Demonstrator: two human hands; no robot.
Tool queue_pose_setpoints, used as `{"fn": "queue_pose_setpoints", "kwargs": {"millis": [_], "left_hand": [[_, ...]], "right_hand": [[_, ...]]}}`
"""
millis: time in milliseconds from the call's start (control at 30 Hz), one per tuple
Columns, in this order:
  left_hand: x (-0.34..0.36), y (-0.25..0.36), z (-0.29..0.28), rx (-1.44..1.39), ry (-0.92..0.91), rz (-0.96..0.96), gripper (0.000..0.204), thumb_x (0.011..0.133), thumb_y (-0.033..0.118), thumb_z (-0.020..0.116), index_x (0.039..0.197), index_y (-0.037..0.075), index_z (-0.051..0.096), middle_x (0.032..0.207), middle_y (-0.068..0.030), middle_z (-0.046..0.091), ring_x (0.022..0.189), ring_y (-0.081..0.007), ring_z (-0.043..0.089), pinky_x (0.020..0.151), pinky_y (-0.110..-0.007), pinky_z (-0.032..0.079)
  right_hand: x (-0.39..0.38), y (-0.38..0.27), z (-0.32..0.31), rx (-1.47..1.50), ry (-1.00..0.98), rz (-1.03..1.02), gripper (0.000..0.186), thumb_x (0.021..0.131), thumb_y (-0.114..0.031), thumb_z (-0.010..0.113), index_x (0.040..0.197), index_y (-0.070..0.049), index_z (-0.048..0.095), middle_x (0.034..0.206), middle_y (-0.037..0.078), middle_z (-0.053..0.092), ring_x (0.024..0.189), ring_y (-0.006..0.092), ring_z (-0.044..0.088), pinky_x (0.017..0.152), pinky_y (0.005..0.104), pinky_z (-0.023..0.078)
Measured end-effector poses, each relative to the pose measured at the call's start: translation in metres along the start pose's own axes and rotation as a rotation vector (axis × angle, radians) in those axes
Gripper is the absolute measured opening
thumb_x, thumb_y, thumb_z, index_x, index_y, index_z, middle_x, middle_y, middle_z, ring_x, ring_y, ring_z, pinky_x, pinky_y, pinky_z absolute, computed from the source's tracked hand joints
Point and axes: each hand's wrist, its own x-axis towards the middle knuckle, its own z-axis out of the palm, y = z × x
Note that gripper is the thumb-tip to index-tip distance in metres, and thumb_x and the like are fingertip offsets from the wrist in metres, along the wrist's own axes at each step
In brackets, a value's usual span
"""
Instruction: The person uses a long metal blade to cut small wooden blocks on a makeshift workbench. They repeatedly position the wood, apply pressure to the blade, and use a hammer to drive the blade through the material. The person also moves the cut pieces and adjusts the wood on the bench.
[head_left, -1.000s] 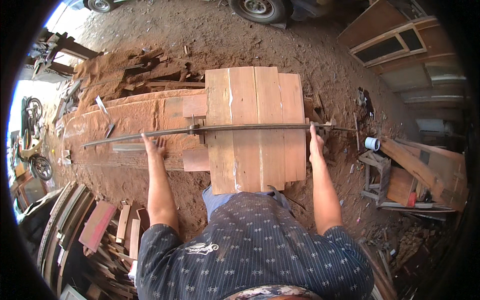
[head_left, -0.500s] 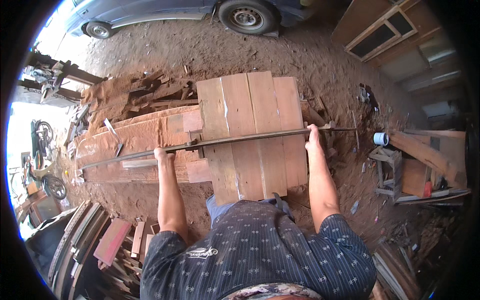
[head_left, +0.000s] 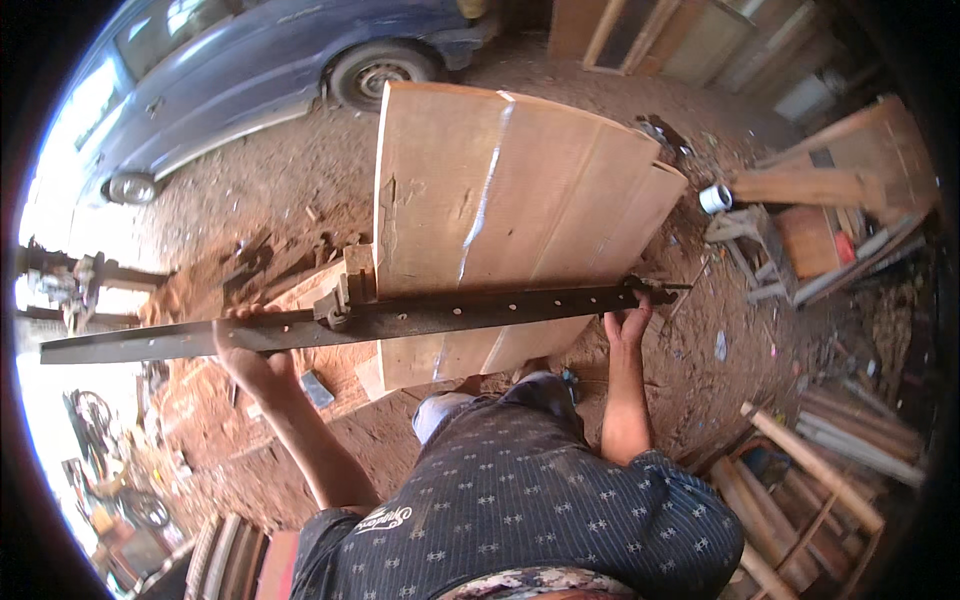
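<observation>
A long dark steel bar clamp (head_left: 480, 309) with a row of holes lies across a wide panel (head_left: 560, 200) of several pale boards, white glue showing along a joint. My left hand (head_left: 258, 355) is wrapped round the bar's left part, beyond the sliding jaw (head_left: 335, 308). At the right end, by the screw head, my right hand (head_left: 630, 322) grips the same clamp. The jaws sit at the panel's two side edges; whether they press on the wood I cannot tell. The panel stands tilted, its far edge raised.
Behind the panel stands a blue vehicle (head_left: 250, 80). Sawdust-covered planks (head_left: 190, 385) lie at the left. To the right, a white cup-like container (head_left: 715, 198) rests by a wooden stand (head_left: 750, 240). Timber offcuts (head_left: 790, 500) are stacked at the lower right.
The panel has gone from lying flat to tilted, with its far edge up. The clamp has come closer and its bar has turned, its holed face now showing. Both hands keep hold of it.
</observation>
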Motion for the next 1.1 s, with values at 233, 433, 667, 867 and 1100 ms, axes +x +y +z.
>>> {"fn": "queue_pose_setpoints", "kwargs": {"millis": [233, 433, 667, 867, 1100], "left_hand": [[-0.122, -0.010, 0.149, 0.105, -0.366, 0.174, 0.036, 0.107, 0.034, 0.048, 0.107, -0.001, 0.059, 0.091, -0.0162, 0.061, 0.081, -0.0266, 0.060, 0.076, -0.043, 0.053], [-0.240, -0.055, 0.211, 0.202, -0.498, 0.210, 0.045, 0.109, 0.039, 0.039, 0.113, -0.001, 0.061, 0.099, -0.0155, 0.064, 0.082, -0.0218, 0.058, 0.075, -0.038, 0.049], [-0.321, -0.082, 0.216, -0.031, -1.152, -0.117, 0.044, 0.109, 0.039, 0.036, 0.108, 0.003, 0.061, 0.097, -0.0133, 0.060, 0.086, -0.0231, 0.049, 0.075, -0.038, 0.041], [-0.379, -0.067, 0.191, -0.133, -1.239, -0.279, 0.024, 0.103, 0.028, 0.047, 0.098, 0.006, 0.054, 0.084, -0.0103, 0.049, 0.077, -0.0229, 0.045, 0.066, -0.036, 0.041], [-0.417, -0.065, 0.117, -0.108, -1.525, -0.603, 0.029, 0.106, 0.034, 0.048, 0.109, 0.008, 0.060, 0.087, -0.0077, 0.050, 0.078, -0.0200, 0.046, 0.074, -0.035, 0.040]], "right_hand": [[-0.024, -0.041, -0.113, 0.192, 0.105, -0.003, 0.027, 0.102, -0.028, 0.053, 0.116, -0.006, 0.061, 0.110, 0.015, 0.068, 0.105, 0.0222, 0.065, 0.099, 0.0416, 0.053], [-0.067, 0.011, -0.235, -1.204, -0.033, -0.211, 0.043, 0.106, -0.027, 0.045, 0.140, -0.001, 0.052, 0.134, 0.014, 0.062, 0.122, 0.0267, 0.059, 0.109, 0.0436, 0.044], [-0.093, 0.025, -0.320, -1.610, 0.125, -0.209, 0.047, 0.103, -0.035, 0.050, 0.134, -0.001, 0.058, 0.134, 0.016, 0.065, 0.124, 0.0323, 0.060, 0.102, 0.0436, 0.050], [-0.162, 0.047, -0.237, 0.472, 0.218, -0.051, 0.039, 0.108, -0.028, 0.039, 0.134, -0.005, 0.057, 0.134, 0.014, 0.065, 0.121, 0.0292, 0.063, 0.101, 0.0497, 0.054], [-0.276, 0.070, -0.156, 0.649, 0.406, -0.093, 0.022, 0.103, -0.022, 0.057, 0.111, -0.003, 0.066, 0.103, 0.013, 0.075, 0.092, 0.0274, 0.075, 0.071, 0.0420, 0.067]]}}
